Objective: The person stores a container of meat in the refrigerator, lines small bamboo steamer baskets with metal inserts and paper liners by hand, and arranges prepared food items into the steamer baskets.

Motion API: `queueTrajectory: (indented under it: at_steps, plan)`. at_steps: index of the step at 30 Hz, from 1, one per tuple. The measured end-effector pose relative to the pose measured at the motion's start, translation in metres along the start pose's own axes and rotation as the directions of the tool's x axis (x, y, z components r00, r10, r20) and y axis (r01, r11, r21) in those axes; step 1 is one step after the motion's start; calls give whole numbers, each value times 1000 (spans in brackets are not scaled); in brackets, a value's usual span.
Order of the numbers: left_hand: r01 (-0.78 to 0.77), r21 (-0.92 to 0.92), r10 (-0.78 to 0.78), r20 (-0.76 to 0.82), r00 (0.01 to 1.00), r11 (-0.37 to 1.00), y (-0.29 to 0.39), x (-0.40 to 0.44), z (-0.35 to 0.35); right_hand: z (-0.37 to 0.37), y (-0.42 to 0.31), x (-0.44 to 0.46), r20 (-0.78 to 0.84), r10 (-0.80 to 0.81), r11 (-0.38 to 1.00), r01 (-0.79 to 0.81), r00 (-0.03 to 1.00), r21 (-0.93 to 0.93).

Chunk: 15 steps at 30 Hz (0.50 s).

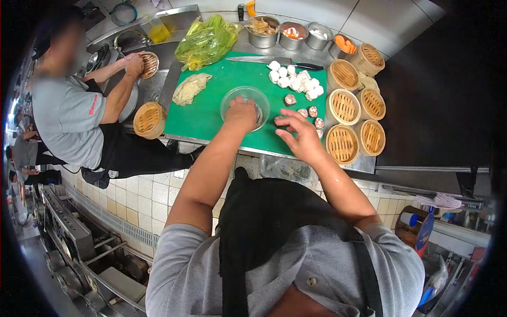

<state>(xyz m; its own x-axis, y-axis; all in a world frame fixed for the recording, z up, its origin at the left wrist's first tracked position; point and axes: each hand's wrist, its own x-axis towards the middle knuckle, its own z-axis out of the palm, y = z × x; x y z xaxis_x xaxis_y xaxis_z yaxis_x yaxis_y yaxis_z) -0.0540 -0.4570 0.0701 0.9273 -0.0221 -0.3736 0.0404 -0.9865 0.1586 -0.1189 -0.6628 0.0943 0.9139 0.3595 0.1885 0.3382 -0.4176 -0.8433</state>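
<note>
My left hand reaches down into a clear bowl, its fingers curled. What they hold, if anything, is hidden; something greyish shows beside them in the bowl. My right hand is to the right of the bowl, thumb and fingers apart. Near its fingertips sits a small dark round piece, partly covered. Several small pieces with mottled pink-and-white tops lie just beyond that hand. White rounded pieces are grouped behind them on the green cutting board.
A pale dough-like lump, a bag of leafy greens and a knife lie across the board. Bamboo steamers stand at right, metal containers behind. At left, a co-worker holds a round slatted item at the sink.
</note>
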Motion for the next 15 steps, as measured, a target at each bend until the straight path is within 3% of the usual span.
queueTrajectory:
  at_steps: [4,6,7,9,10,13,15]
  plan:
    - [61,106,-54,-67,996,992,7,16,12,-31,7,-42,-18,121,989,-118,993,94]
    - [-136,157,138,-2,990,978,0,11,-7,-42,16,-65,-36,203,968,-195,978,158]
    - [-140,161,142,2,990,977,-4,7,-20,-46,23,-77,-41,208,967,-199,977,161]
    - [-209,-48,214,136,967,977,-14,-1,-46,-54,34,-98,-22,373,889,-350,928,294]
    - [-211,-45,216,137,967,976,-22,2,-44,-57,35,-105,-44,406,873,-373,913,313]
    - [-249,-197,258,18,966,948,-44,11,-23,-61,44,-115,-43,445,854,-410,894,322]
    - [-300,-301,236,-231,944,905,-49,8,-14,-60,38,-109,-40,440,850,-401,897,340]
